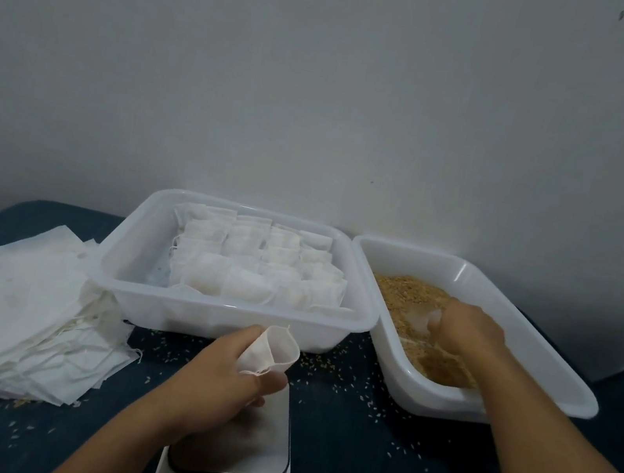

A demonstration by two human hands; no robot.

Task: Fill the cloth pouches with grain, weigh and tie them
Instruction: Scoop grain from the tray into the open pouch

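My left hand (233,376) holds an empty white cloth pouch (275,348) with its mouth open, just above the far edge of a small kitchen scale (238,447). My right hand (468,330) reaches down into the white tub (481,397) of golden grain (404,293) on the right and grips a small translucent scoop or cup (418,316), blurred. Its fingers curl around it among the grain.
A clear tub (231,315) holding several filled white pouches stands at centre back. A loose pile of flat empty pouches (11,322) lies at the left on the dark blue cloth. Spilled grains dot the cloth near the scale. A grey wall is behind.
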